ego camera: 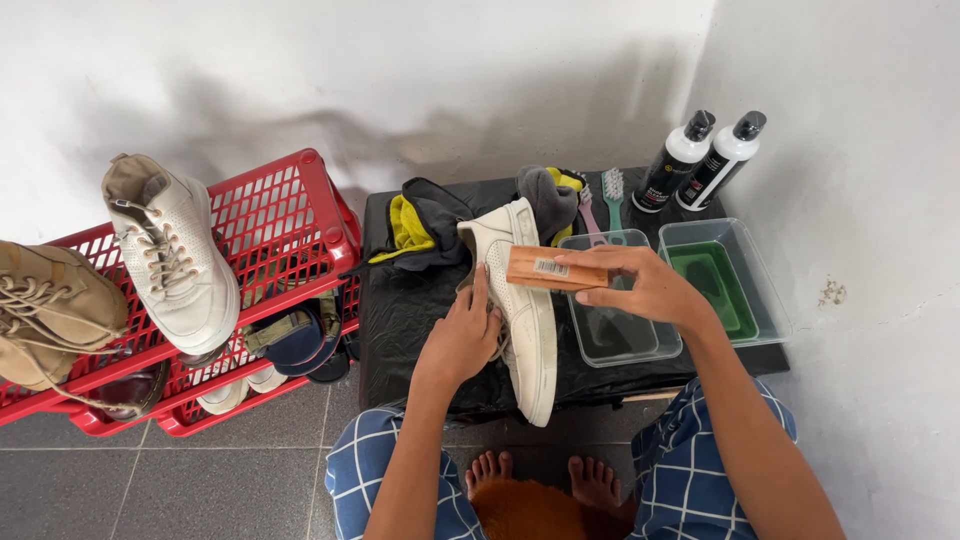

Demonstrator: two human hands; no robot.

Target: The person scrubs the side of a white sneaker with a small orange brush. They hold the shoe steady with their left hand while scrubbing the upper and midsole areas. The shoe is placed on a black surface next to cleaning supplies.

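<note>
My left hand (462, 338) rests on the side of a white sneaker (524, 310), which lies on a low table covered in black plastic (400, 310). My right hand (640, 285) holds a wooden brush (553, 269) flat over the upper part of the sneaker. The brush's wooden back faces up and its bristles are hidden. Behind the shoe lie grey and yellow cloths (425, 228).
Two clear tubs stand to the right, one (615, 335) with clear water and one (725, 285) with a green inside. Two white bottles (700, 160) and small brushes (605, 195) sit at the back. A red rack (290, 225) with a white sneaker (175, 260) and a tan boot (50, 310) stands left.
</note>
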